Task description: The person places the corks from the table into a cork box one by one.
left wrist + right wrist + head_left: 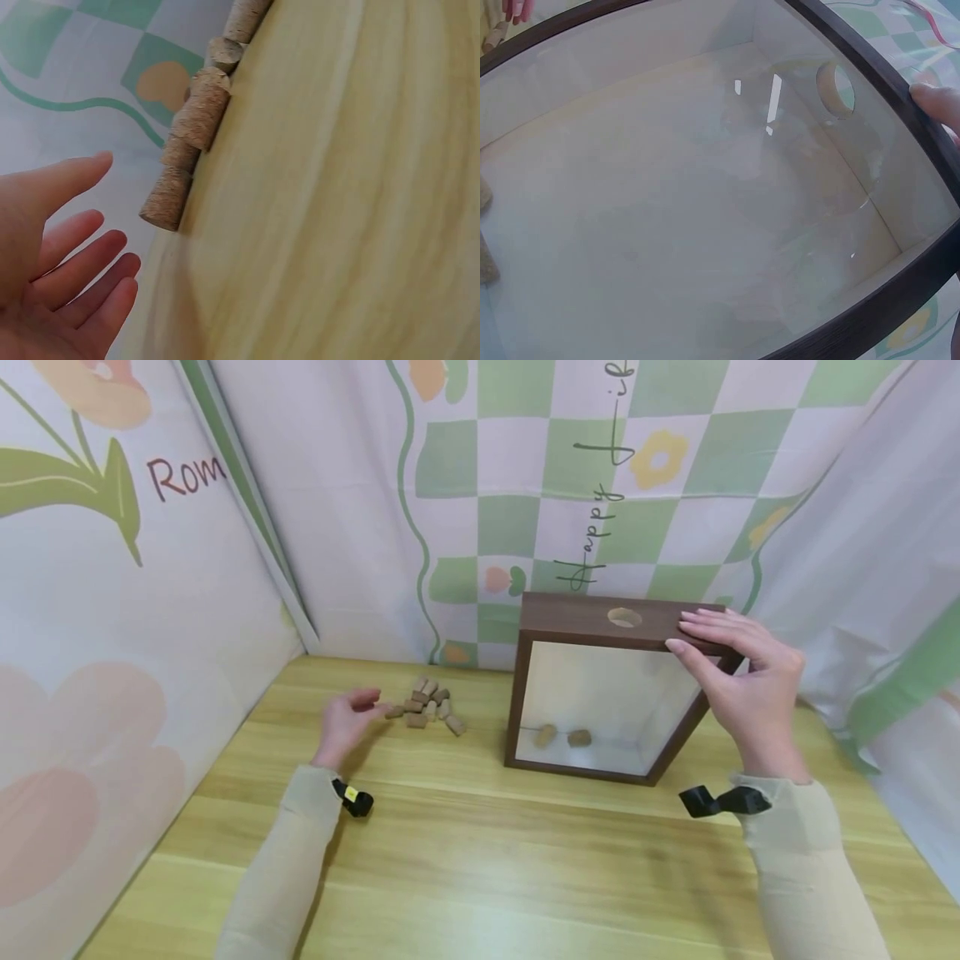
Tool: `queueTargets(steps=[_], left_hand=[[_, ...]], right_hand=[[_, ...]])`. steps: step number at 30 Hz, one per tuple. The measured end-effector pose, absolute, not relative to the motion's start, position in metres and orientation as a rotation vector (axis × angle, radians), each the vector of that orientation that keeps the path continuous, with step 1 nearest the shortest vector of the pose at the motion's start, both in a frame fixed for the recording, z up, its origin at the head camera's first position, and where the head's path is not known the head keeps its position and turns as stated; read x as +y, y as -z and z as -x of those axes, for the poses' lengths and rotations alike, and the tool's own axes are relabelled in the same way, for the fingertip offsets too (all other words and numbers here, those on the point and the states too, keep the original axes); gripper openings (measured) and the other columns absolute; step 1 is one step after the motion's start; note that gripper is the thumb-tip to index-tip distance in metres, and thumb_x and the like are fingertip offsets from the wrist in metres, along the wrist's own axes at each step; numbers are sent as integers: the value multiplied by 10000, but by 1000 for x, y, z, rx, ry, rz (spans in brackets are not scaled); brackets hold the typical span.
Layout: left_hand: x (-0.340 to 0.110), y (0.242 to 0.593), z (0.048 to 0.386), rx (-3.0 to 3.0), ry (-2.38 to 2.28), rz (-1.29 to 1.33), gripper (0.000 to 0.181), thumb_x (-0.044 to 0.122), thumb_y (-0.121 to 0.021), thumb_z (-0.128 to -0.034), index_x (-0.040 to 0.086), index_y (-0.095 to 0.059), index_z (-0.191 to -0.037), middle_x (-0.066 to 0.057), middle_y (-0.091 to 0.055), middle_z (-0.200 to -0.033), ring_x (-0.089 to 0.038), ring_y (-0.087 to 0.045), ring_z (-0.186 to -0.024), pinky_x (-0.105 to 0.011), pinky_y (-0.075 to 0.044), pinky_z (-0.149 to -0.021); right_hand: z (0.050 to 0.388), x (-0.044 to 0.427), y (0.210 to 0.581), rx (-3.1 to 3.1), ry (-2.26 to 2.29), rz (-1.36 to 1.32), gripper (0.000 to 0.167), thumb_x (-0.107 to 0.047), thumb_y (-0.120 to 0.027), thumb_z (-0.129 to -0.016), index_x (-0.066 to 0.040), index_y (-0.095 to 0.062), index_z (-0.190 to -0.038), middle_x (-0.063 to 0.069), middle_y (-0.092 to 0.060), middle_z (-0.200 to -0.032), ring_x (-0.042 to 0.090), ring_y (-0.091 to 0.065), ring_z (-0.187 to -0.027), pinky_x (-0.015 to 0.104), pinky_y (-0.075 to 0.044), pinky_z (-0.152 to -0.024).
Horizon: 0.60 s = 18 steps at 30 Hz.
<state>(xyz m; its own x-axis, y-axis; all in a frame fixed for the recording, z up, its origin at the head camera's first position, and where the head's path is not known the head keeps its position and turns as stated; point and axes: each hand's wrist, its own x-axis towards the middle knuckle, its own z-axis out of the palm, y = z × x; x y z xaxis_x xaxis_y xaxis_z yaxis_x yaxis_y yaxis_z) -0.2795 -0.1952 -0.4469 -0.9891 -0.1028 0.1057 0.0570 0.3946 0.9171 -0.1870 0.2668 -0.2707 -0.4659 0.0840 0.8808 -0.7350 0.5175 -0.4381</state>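
Note:
A dark wooden box (570, 620) with a clear front stands upright on the table, a round hole in its top. Two corks (580, 738) lie inside at its bottom. My right hand (757, 693) rests on the box's top right corner, thumb at the front edge, fingers on top. Beside the pile of corks (416, 720), my left hand (348, 722) is held at its left side, fingers relaxed and apart. In the left wrist view, a gap shows between the left hand (67, 262) and the nearest cork (167, 199).
The wooden table (450, 860) runs up to a patterned curtain (510, 460) behind the box and corks. A printed cloth wall (112, 652) stands along the left side. Black wrist cameras (723, 802) sit on both sleeves.

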Motion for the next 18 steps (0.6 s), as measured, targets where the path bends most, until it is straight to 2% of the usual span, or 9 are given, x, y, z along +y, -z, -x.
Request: queueTargets(steps=[6,18], left_hand=[[-193,453,281,-2572,1638,11,542,151,-820,-879,-42,-616,-1343,-243,-636,-1289,-363,-607,-1175,-448,-499,-1005],[-189,450,281,-2670,1497,14,442,110,-799,-897,-21,-665,-1298,-195,-670,-1269,-350,-625,-1167,-460,-485,-1016]], right_hand=[[188,266,271,-1803,-1073,-545,189,37,-855,-782,80,-781,-950,250,-731,-987,166,-702,-1045,410,-455,-1061],[188,266,272,-1787,-1083,-543,191,11,-861,-789,90,-776,-941,236,-735,-996,189,-696,-1064,415,-452,-1063]])
